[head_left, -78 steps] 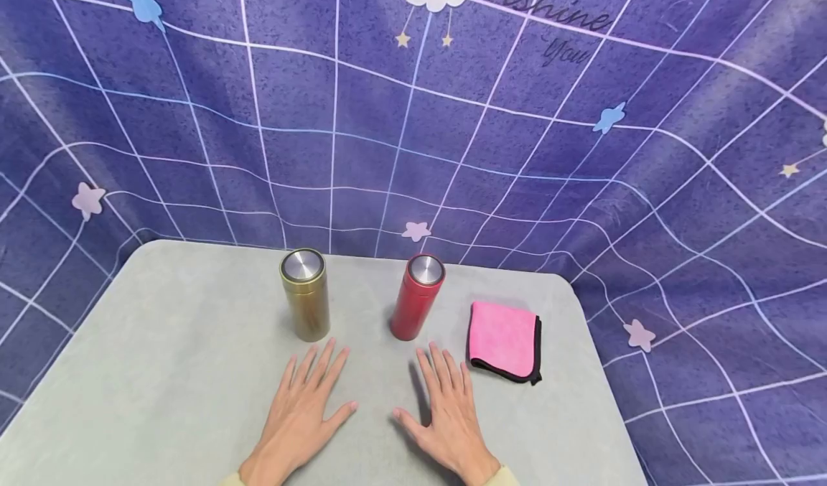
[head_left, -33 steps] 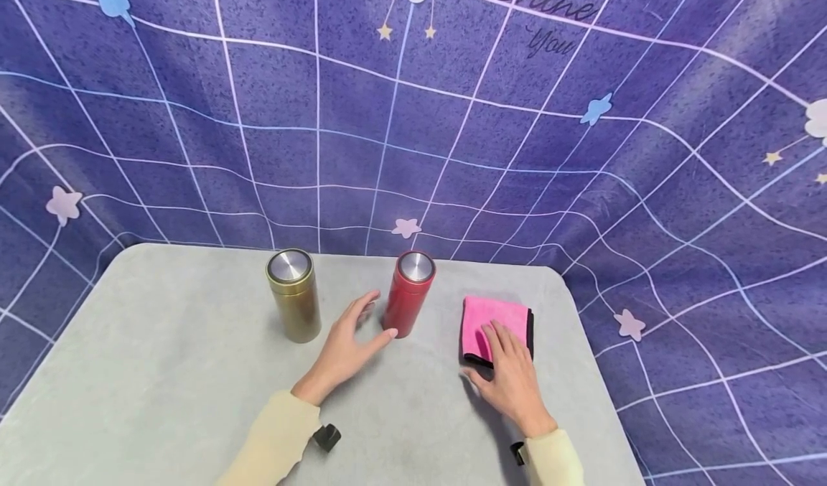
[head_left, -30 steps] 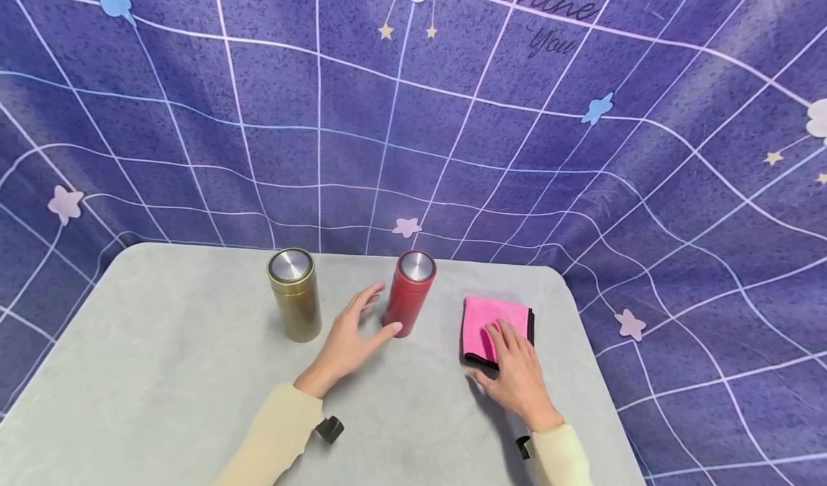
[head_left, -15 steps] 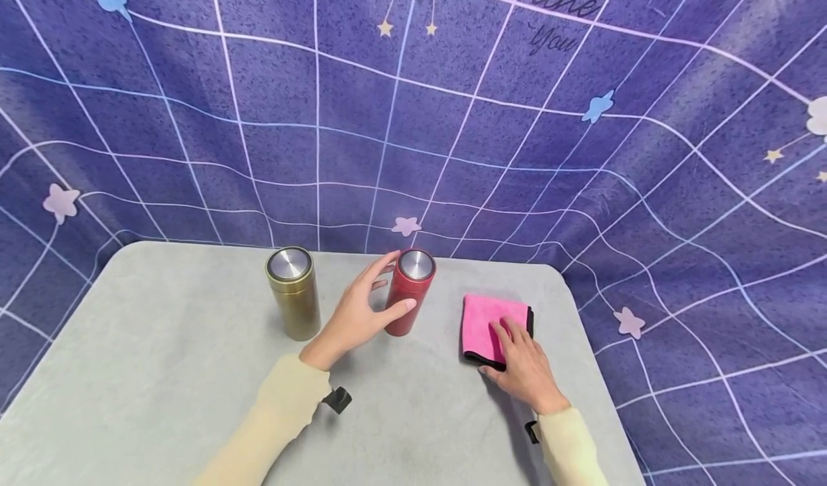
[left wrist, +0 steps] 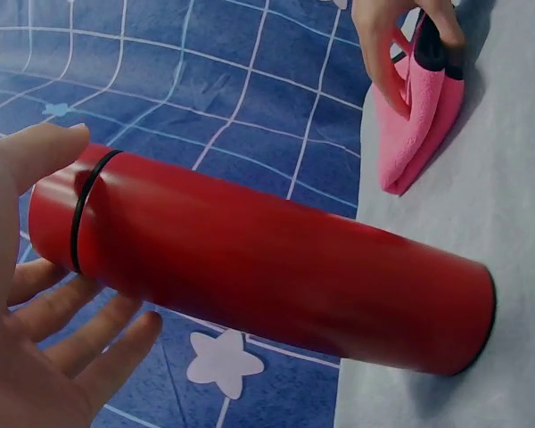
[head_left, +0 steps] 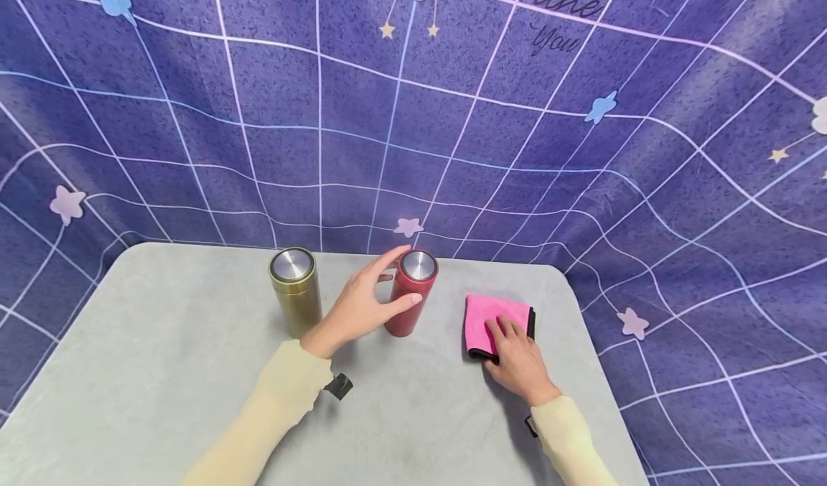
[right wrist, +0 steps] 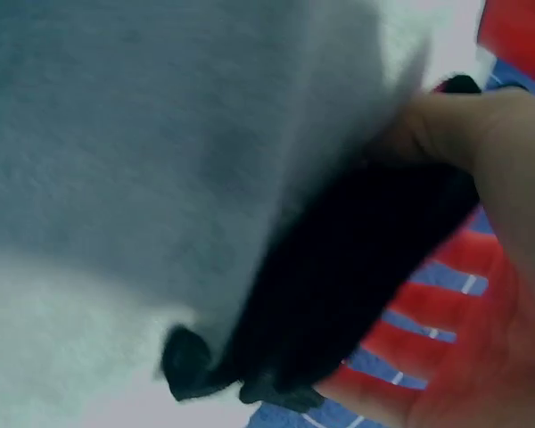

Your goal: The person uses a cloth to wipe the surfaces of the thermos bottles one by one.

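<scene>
A red thermos flask (head_left: 405,306) with a silver-topped lid stands upright on the table. My left hand (head_left: 365,299) reaches around its upper part, thumb in front and fingers partly hidden behind the lid. In the left wrist view the fingers (left wrist: 116,334) are spread and loose along the flask (left wrist: 276,267), with space between palm and flask. My right hand (head_left: 520,360) pinches the near edge of a folded pink cloth (head_left: 481,321) with black trim. In the right wrist view the thumb (right wrist: 437,129) lies along the dark trim (right wrist: 339,276), fingers on the other side.
A gold thermos flask (head_left: 299,299) stands upright to the left of the red one, just beyond the left wrist. The light grey table (head_left: 161,371) ends at a blue-purple curtain (head_left: 284,156) with a grid and stars, behind and at the sides.
From flat on the table, my hands have parted. The left has moved up to the red flask's upper part; the right has gone over to the cloth and closed on its near edge.
</scene>
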The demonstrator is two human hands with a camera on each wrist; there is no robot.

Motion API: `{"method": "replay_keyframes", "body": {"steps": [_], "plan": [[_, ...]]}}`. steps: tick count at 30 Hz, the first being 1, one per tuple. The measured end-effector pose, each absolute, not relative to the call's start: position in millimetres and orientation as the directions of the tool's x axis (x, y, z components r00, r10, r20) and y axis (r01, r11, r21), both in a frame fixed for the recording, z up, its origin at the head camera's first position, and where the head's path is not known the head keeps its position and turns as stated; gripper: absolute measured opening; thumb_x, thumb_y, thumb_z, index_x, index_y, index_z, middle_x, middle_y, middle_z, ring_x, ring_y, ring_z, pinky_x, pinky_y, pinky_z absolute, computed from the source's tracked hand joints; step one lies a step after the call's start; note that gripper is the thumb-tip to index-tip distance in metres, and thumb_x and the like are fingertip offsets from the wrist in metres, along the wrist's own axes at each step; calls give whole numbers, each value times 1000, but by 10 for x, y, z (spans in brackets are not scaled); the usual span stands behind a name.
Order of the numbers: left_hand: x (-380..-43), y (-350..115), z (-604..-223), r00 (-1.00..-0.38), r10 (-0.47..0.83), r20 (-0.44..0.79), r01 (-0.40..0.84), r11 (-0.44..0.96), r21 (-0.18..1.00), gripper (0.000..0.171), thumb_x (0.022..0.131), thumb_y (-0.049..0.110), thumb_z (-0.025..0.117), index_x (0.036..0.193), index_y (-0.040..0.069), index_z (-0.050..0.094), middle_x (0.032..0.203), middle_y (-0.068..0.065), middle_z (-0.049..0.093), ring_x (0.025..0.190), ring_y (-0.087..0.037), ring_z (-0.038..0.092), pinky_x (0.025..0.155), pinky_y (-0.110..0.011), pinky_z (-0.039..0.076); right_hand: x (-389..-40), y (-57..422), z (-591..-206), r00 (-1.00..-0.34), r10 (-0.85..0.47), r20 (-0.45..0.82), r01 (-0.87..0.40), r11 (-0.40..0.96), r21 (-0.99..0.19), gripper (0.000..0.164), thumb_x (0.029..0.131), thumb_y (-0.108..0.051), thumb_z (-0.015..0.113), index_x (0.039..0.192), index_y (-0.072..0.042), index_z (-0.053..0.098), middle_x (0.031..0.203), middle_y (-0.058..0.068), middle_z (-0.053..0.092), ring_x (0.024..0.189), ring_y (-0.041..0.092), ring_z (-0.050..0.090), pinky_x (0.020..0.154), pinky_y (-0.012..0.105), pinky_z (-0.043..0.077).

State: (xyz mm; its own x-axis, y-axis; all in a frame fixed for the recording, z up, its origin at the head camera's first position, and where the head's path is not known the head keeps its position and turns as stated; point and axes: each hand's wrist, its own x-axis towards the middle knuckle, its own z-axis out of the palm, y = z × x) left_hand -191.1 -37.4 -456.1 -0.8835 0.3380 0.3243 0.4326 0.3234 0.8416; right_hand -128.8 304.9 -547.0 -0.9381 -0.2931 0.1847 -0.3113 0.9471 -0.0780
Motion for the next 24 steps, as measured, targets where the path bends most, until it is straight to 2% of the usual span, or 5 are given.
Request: {"method": "replay_keyframes", "body": {"steps": [6,9,14,17,24], "plan": [[-1947,-359,-4513,-878,350,328,452,374,810,78,93,41,84,161,27,50,147,2,63,120,-23,71,106,-48,57,-1332,2993,-5597,-912,-297,282,-309,951,1,85,69,-15,93,147,-6,61,126,24,64,114,46,64,73,61,62],[-1970,-355,-4505,-869,360,338,467,376,800,75,93,41,85,159,24,53,144,3,63,116,-23,72,103,-47,58,-1347,2968,-5614,-918,-269,291,-292,956,-34,78,73,-10,87,147,-9,62,126,24,64,113,47,64,69,62,62],[-1983,-361,-4509,-868,356,346,465,343,816,71,90,36,88,153,18,60,141,3,66,117,-22,72,102,-40,61,-1359,2973,-5560,-954,-159,254,-217,951,-221,68,80,-3,71,147,-13,66,138,25,65,123,48,64,73,68,61],[-1979,-359,-4516,-876,348,334,449,335,828,71,90,35,89,153,18,60,140,1,68,117,-22,73,103,-39,61,-1346,2993,-5504,-973,-76,219,-151,924,-351,67,84,-2,66,150,-16,64,146,20,64,130,46,63,80,72,59],[-1966,-359,-4533,-892,332,306,412,323,852,73,89,36,89,154,21,60,138,-6,72,117,-24,75,101,-38,61,-1284,2985,-5356,-984,86,155,-17,823,-568,55,101,-11,58,155,-19,58,153,13,61,135,45,61,98,72,53]]}}
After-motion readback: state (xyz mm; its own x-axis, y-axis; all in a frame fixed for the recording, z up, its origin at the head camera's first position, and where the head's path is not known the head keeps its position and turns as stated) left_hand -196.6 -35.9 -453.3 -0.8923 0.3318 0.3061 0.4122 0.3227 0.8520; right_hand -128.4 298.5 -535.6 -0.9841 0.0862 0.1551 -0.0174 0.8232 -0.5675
